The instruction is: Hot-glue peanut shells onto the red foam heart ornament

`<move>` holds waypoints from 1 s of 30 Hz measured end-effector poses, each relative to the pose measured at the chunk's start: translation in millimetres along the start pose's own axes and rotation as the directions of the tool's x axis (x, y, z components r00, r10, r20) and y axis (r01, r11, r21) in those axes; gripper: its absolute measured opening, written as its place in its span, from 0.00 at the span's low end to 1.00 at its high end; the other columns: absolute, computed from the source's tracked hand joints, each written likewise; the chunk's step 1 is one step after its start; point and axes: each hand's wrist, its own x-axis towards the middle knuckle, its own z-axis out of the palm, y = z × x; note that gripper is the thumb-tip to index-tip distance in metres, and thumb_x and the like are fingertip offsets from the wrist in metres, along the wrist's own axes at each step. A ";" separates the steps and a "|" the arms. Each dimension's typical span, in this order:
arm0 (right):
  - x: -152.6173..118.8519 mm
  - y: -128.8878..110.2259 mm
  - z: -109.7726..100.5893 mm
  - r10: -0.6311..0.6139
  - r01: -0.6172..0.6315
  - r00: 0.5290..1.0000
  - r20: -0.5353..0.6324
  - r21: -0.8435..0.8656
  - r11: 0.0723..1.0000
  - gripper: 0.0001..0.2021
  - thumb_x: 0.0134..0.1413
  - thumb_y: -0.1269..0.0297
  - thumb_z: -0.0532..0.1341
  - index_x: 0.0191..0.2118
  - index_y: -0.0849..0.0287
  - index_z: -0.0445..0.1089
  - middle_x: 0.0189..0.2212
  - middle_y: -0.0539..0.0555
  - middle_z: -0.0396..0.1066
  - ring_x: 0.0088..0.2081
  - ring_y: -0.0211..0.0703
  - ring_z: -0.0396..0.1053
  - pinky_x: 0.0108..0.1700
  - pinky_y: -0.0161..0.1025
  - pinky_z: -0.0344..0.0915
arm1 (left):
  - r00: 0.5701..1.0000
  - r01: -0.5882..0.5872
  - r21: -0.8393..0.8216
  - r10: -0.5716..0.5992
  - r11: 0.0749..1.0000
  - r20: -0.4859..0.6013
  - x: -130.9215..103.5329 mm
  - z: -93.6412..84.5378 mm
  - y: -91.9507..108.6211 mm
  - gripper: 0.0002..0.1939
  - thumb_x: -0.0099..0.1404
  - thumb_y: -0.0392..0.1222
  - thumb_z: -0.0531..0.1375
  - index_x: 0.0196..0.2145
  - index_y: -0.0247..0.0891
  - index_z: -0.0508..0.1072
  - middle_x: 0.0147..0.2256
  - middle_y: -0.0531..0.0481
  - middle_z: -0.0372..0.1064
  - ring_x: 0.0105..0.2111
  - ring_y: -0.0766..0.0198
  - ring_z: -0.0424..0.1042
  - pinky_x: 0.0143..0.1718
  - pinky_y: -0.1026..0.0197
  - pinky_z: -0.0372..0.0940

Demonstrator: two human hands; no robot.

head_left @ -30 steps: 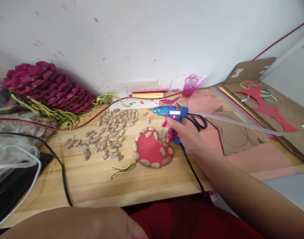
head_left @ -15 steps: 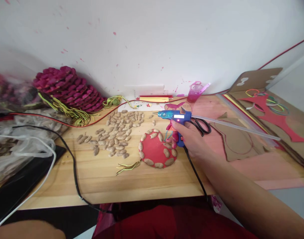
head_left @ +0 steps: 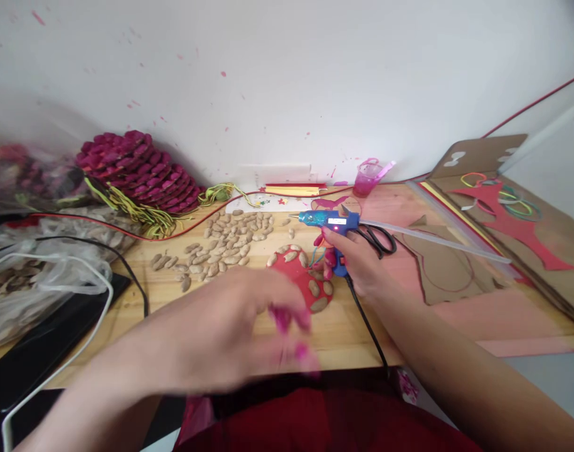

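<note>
My right hand [head_left: 350,257] grips a blue glue gun [head_left: 329,219] above the table, its nozzle pointing left and a small red light showing on its body. Below the gun lies a round red disc [head_left: 289,270] with peanuts along its rim; part of it is covered by my left hand. My left hand [head_left: 249,326], blurred by motion, hovers over the disc's near left side with thumb and fingers apart and nothing seen between them. Loose peanuts [head_left: 225,245] are spread on the wood to the left of the disc.
Black-handled scissors [head_left: 381,238] and cut cardboard [head_left: 449,263] lie to the right. Behind stands a pink-stained cup [head_left: 367,177]. On the left are a stack of magenta-covered discs [head_left: 140,169], plastic bags [head_left: 46,276] and a white cable [head_left: 108,301].
My left hand has come in from the lower left and now covers part of the red disc. The glue gun in my right hand has stayed nearly in place.
</note>
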 end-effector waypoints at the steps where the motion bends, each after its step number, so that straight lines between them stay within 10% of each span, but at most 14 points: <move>1: 1.1 1.0 -0.6 -0.001 0.001 1.000 0.006 -0.009 1.000 0.18 0.51 0.47 0.69 0.31 0.58 0.69 0.15 0.44 0.66 0.12 0.37 0.65 0.15 0.33 0.60 | 1.000 0.024 0.075 -0.025 0.997 0.006 24.7 -3.3 -3.2 0.05 0.67 0.44 0.63 0.33 0.46 0.79 0.33 0.53 0.76 0.34 0.60 0.74 0.36 0.60 0.68; 7: 2.8 3.2 -1.6 0.004 -0.005 0.999 0.034 0.012 1.000 0.20 0.51 0.46 0.69 0.27 0.56 0.66 0.13 0.44 0.64 0.12 0.38 0.66 0.16 0.34 0.62 | 0.988 0.127 0.394 -0.082 0.910 -0.128 98.9 12.4 -27.2 0.09 0.69 0.39 0.58 0.39 0.38 0.79 0.38 0.43 0.76 0.42 0.51 0.74 0.46 0.52 0.67; 20: 1.9 4.5 -1.3 0.024 -0.025 0.999 0.039 0.017 1.000 0.20 0.53 0.45 0.68 0.29 0.57 0.67 0.14 0.45 0.66 0.13 0.38 0.65 0.14 0.32 0.60 | 1.000 0.008 0.409 0.004 0.913 -0.029 104.8 23.5 -40.2 0.24 0.67 0.26 0.49 0.40 0.47 0.81 0.39 0.45 0.77 0.45 0.50 0.72 0.50 0.44 0.64; 30: -1.3 1.8 -0.4 0.033 -0.033 0.997 0.071 -0.005 0.999 0.16 0.58 0.50 0.65 0.30 0.57 0.69 0.12 0.44 0.64 0.12 0.38 0.65 0.14 0.32 0.60 | 0.980 0.192 0.386 -0.155 0.902 -0.125 89.7 26.0 -32.9 0.09 0.68 0.42 0.57 0.39 0.40 0.77 0.38 0.43 0.78 0.42 0.50 0.75 0.45 0.49 0.66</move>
